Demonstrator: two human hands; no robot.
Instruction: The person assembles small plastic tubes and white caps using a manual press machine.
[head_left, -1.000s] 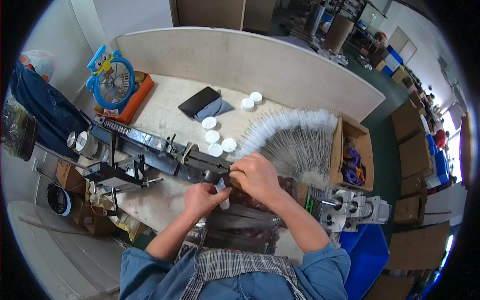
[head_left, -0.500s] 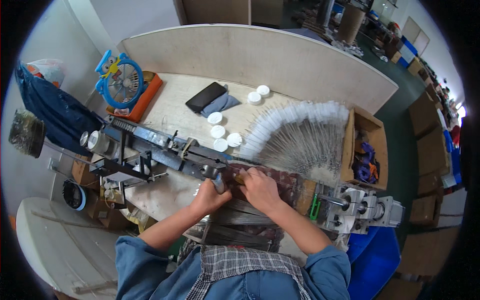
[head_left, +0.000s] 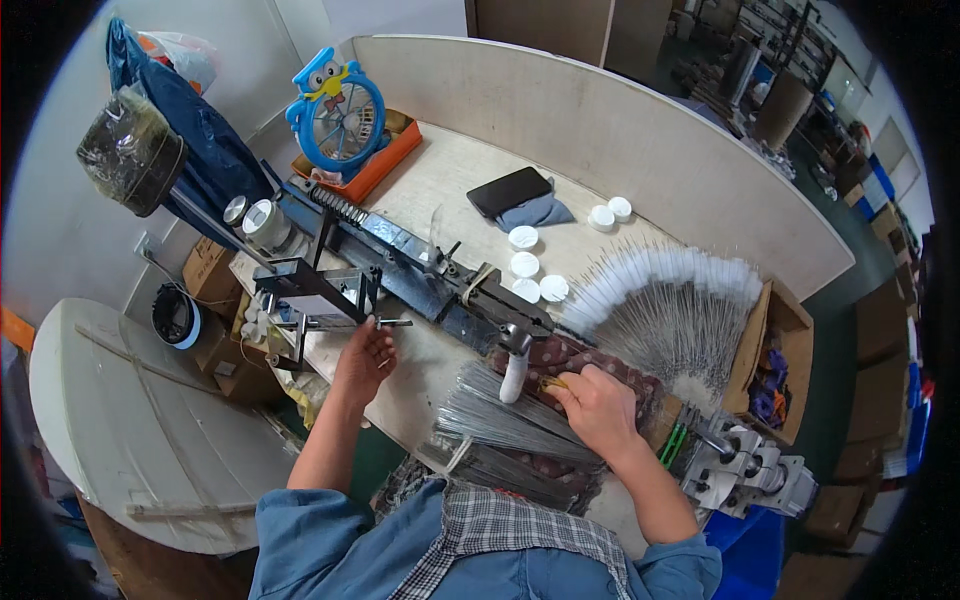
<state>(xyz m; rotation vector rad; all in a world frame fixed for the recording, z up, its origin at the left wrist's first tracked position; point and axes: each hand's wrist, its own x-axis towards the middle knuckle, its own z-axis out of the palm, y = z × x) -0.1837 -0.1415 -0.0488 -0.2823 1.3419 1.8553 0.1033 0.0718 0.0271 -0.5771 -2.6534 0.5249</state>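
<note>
My left hand (head_left: 365, 362) is at the black metal frame (head_left: 318, 290) on the left, its fingers loosely apart and the fingertips at the thin rod (head_left: 392, 323). Nothing shows in its palm. My right hand (head_left: 602, 408) is closed on a small brass-coloured piece (head_left: 551, 382), over a dark spotted cloth (head_left: 590, 362). Between the hands stands a lever with a white-wrapped grip (head_left: 514, 378), touched by neither. It sits at the end of a long blue-black metal bench tool (head_left: 415, 285). A bundle of thin metal wires (head_left: 500, 412) lies on the near side.
White-bristled wire brushes (head_left: 680, 290) fan out at the far right beside a cardboard box (head_left: 795, 330). White round caps (head_left: 523, 239), a phone (head_left: 510, 190) and a blue fan (head_left: 340, 118) stand behind. A motor with clamps (head_left: 755, 475) is at right.
My left hand has left the white-wrapped grip and moved left to the black frame's rod. My right hand stays by the brass-coloured piece. The view has turned toward the left.
</note>
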